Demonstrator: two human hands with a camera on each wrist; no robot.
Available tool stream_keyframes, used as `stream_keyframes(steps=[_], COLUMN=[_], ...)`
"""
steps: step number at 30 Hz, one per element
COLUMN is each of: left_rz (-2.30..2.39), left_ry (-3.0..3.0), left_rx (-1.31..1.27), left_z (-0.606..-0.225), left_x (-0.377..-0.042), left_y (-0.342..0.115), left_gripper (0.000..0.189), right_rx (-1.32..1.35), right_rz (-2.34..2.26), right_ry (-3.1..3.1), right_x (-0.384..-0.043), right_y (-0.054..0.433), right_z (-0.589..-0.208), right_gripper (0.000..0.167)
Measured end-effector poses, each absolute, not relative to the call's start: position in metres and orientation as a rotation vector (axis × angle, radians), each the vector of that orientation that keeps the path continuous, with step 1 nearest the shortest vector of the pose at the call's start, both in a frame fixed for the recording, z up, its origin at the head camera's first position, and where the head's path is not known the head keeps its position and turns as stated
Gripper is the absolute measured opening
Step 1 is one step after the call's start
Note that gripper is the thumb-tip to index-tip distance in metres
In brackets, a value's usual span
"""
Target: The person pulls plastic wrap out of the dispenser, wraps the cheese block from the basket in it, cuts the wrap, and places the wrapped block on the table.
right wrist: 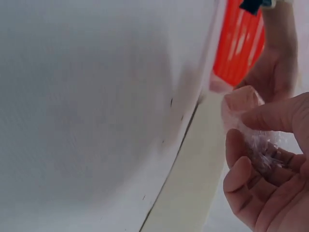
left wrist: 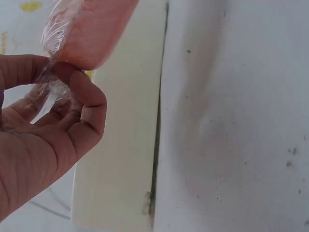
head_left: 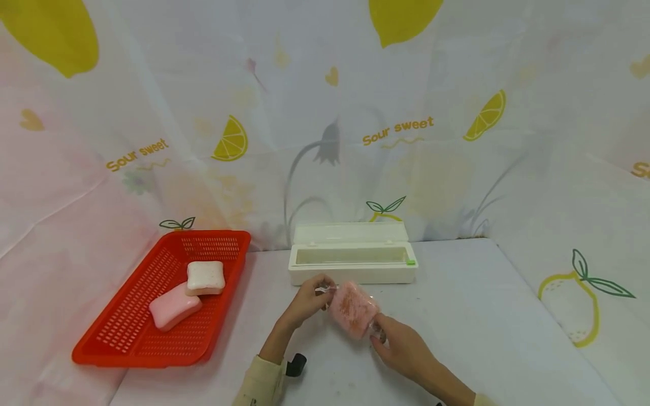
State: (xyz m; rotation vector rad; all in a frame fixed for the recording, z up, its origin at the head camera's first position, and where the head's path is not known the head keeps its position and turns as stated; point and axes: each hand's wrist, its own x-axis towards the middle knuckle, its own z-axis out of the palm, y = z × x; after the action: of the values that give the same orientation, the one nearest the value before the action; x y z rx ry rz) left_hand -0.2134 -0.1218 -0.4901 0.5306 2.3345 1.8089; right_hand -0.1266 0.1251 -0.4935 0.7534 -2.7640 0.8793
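A pink soap bar in clear plastic film hangs between both hands over the white table. My left hand pinches the gathered film at the bar's left end. In the left wrist view the twisted film runs between thumb and fingertips, just below the soap. At the other end my right hand grips the bunched film. The right wrist view shows this crumpled film inside curled fingers, with the thumb lying over it near the bar's end. Reddish-brown patches mark the bar's face.
Behind the hands stands a long white dispenser box, its lid raised and a green slider on its front edge. To the left, a red basket holds a pink soap bar and a white soap bar.
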Motion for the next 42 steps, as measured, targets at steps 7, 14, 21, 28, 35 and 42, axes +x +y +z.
stream_keyframes(steps=[7, 14, 21, 28, 35, 42], left_rz=[1.639, 1.448, 1.359, 1.332, 1.234, 0.913], left_ry=[2.306, 2.299, 2.326, 2.375, 2.653, 2.801], left_rx=[0.552, 0.59, 0.59, 0.676, 0.704, 1.118], left_z=[-0.495, -0.497, -0.502, -0.505, -0.486, -0.468], left_x=[-0.213, -0.214, -0.208, -0.203, -0.172, -0.122], left_y=[-0.119, -0.109, -0.099, -0.099, -0.109, -0.113], left_gripper=[0.008, 0.009, 0.015, 0.027, 0.034, 0.02], right_rx=[0.995, 1.215, 1.228, 1.259, 1.266, 1.334], right_rz=[0.642, 0.483, 0.437, 0.584, 0.7, 0.697], right_ry=[-2.506, -2.364, -2.359, -2.602, -2.803, -2.551], right_x=[-0.102, -0.086, -0.082, -0.082, -0.08, -0.082], right_y=[0.119, 0.107, 0.101, 0.105, 0.113, 0.118], right_z=[-0.497, -0.502, -0.512, -0.507, -0.485, -0.478], right_gripper=[0.028, 0.035, 0.036, 0.025, 0.021, 0.016])
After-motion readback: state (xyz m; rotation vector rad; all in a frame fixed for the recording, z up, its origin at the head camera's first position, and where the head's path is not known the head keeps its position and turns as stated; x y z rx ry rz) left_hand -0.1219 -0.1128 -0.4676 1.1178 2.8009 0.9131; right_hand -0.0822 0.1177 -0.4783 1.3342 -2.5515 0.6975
